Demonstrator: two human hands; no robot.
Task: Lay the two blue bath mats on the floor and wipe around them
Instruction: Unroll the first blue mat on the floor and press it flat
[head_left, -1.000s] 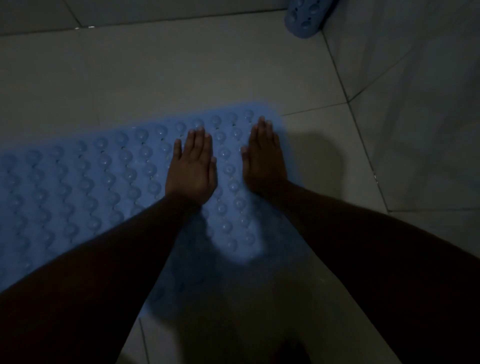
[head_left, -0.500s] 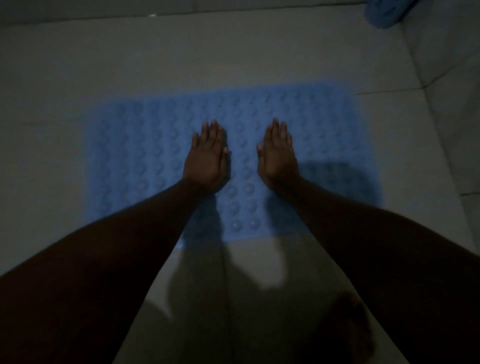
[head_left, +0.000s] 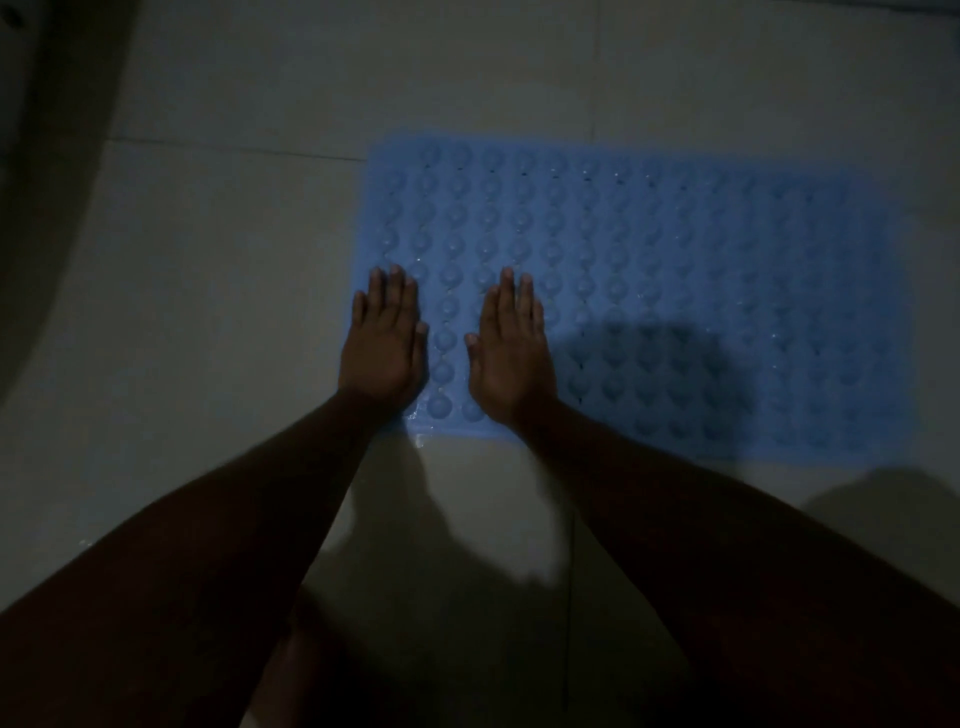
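One blue bath mat (head_left: 675, 270) with rows of round bumps lies flat on the pale tiled floor (head_left: 218, 322), right of centre. My left hand (head_left: 385, 340) rests palm down on the mat's near left corner, fingers together and straight. My right hand (head_left: 511, 348) lies flat on the mat just to its right, a column of bumps between the two. Neither hand holds anything. The second mat is out of view.
A dark curved shape (head_left: 47, 156) runs down the left edge of the view. Shadows of my arms fall on the floor below the mat and on the mat's near right part. A few wet glints sit at the mat's near edge (head_left: 418, 439).
Both flat hands have shifted from the mat's right end, through its middle, to its left end. The rolled blue mat at the top right has left the view.
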